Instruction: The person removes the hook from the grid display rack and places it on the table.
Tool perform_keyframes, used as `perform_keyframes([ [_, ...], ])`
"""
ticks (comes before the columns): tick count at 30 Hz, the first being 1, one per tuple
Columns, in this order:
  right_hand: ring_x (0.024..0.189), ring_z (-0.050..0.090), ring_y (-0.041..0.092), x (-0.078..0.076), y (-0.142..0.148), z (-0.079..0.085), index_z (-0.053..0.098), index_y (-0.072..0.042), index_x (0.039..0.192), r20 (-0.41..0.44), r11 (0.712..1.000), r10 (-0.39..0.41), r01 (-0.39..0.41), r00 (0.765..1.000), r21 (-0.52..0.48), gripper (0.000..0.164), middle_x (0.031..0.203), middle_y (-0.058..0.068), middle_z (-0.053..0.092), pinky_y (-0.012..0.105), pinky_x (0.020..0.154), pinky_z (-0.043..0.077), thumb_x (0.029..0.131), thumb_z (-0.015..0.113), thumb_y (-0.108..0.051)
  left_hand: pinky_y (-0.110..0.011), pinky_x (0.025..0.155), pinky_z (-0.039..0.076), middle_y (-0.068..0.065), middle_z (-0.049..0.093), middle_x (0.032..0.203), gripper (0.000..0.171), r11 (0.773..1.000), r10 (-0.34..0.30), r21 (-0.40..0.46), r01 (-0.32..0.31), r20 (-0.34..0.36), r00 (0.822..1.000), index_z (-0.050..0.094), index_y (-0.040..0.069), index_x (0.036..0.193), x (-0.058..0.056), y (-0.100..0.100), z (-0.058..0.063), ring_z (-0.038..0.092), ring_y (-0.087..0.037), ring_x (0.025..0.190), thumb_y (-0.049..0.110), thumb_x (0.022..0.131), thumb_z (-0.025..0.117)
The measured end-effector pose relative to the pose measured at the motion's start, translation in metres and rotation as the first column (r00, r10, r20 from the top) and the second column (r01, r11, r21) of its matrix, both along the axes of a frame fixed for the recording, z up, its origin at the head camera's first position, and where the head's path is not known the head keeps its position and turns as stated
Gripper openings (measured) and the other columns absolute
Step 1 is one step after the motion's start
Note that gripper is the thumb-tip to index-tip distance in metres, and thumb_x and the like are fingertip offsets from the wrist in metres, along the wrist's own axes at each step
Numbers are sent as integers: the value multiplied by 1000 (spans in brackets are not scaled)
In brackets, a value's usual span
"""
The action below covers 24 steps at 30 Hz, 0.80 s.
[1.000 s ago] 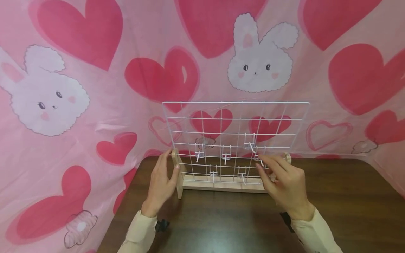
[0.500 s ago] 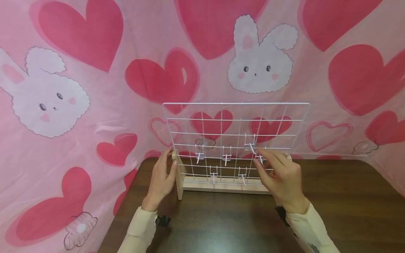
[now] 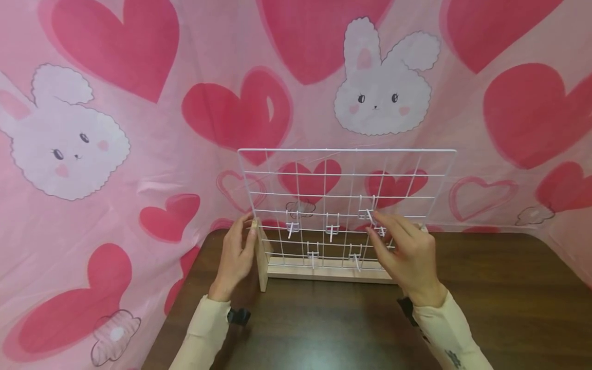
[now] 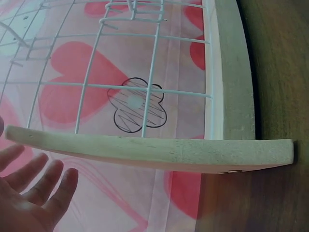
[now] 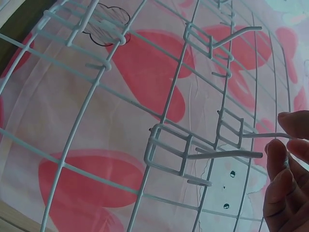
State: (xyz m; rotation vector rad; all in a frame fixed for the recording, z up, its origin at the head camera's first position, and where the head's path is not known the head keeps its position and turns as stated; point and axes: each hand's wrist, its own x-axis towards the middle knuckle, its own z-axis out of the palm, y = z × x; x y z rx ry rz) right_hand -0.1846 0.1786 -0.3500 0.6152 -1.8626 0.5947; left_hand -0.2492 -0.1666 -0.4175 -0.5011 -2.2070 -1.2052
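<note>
A white wire grid panel (image 3: 325,196) stands upright in a pale wooden base (image 3: 319,276). Several white wire hooks hang on its lower half. At the upper right hook (image 3: 367,214), the thumb and forefinger of my right hand (image 3: 411,257) pinch the prong's end; in the right wrist view that hook (image 5: 231,128) is on the grid, its tip between the fingertips. Below it another hook (image 3: 381,231) is partly covered by the hand. My left hand (image 3: 237,257) rests with loosely extended fingers at the top of the left wooden upright (image 4: 164,151), thumb tip near its end.
The stand is on a dark brown wooden table (image 3: 314,324). Behind it hangs a pink cloth (image 3: 305,118) with hearts and rabbit faces. Two more hooks, a left hook (image 3: 292,227) and a middle hook (image 3: 332,229), jut toward me.
My right hand has moved up and left from the lower right hook to the upper right one. My left hand stays at the upright, and the hooks remain in their places.
</note>
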Motion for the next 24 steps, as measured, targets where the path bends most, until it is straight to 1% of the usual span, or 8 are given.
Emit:
perform_keyframes([
  [2, 54, 49, 12, -1, 0, 0, 72, -5, 109, -1, 1000, -5, 5, 1000, 6, 31, 85, 11, 73, 24, 48, 37, 84, 69, -23, -37, 88, 53, -12, 66, 119, 34, 1000, -3, 20, 3, -9, 1000, 54, 7, 132, -1, 1, 2, 63, -23, 110, 11, 98, 52],
  [6, 55, 49, 12, -1, -1, 0, 72, -5, 108, 5, 1000, -11, 11, 1000, 9, 31, 85, 10, 74, 24, 48, 37, 86, 68, -25, -26, 86, 52, -20, 66, 117, 33, 999, -19, 46, 19, -1, 1000, 55, -1, 128, 12, 8, 19, 63, -30, 109, 2, 96, 51],
  [9, 54, 49, 11, -2, -1, 0, 73, -5, 108, 4, 1000, -7, 7, 1000, 5, 30, 86, 10, 74, 24, 48, 36, 87, 67, -26, -28, 86, 51, -24, 65, 114, 31, 998, -26, 53, 26, 4, 1000, 55, -8, 124, 22, 13, 32, 63, -34, 108, -3, 94, 51],
  [12, 54, 50, 11, -3, -2, 0, 73, -6, 107, 0, 1000, -4, 4, 1000, 2, 29, 86, 10, 74, 26, 50, 35, 88, 65, -27, -35, 87, 50, -24, 66, 113, 28, 999, -16, 52, 16, -1, 1000, 56, -8, 121, 23, 13, 33, 62, -33, 107, -3, 94, 52],
  [14, 54, 52, 11, -3, -2, -1, 73, -5, 106, 0, 1000, -2, 2, 1000, 2, 28, 85, 10, 74, 27, 50, 36, 89, 65, -26, -35, 88, 49, -23, 67, 112, 27, 999, -3, 49, 3, 1, 1000, 57, -9, 119, 23, 13, 32, 62, -32, 107, -3, 94, 52],
  [19, 54, 55, 12, -3, -3, -1, 73, -5, 104, 11, 1000, -13, 13, 1000, 11, 35, 81, 8, 74, 26, 49, 38, 95, 58, -36, -14, 85, 47, -22, 69, 109, 24, 998, 3, 61, -4, 21, 1000, 59, -8, 116, 24, 12, 33, 65, -30, 102, -3, 94, 52],
  [21, 54, 56, 13, -3, -3, -1, 74, -6, 103, 16, 1000, -18, 18, 1000, 14, 38, 80, 8, 73, 24, 50, 38, 96, 55, -38, -10, 83, 47, -22, 69, 108, 23, 998, -8, 68, 7, 16, 1000, 59, -8, 115, 23, 12, 34, 67, -30, 99, -4, 94, 52],
  [24, 56, 59, 14, -2, -3, 0, 74, -6, 100, 20, 1000, -19, 19, 1000, 16, 39, 82, 7, 74, 24, 51, 39, 97, 55, -39, -11, 81, 49, -22, 69, 106, 22, 997, -21, 71, 21, 0, 1000, 59, -9, 114, 22, 11, 34, 68, -30, 96, -4, 94, 52],
])
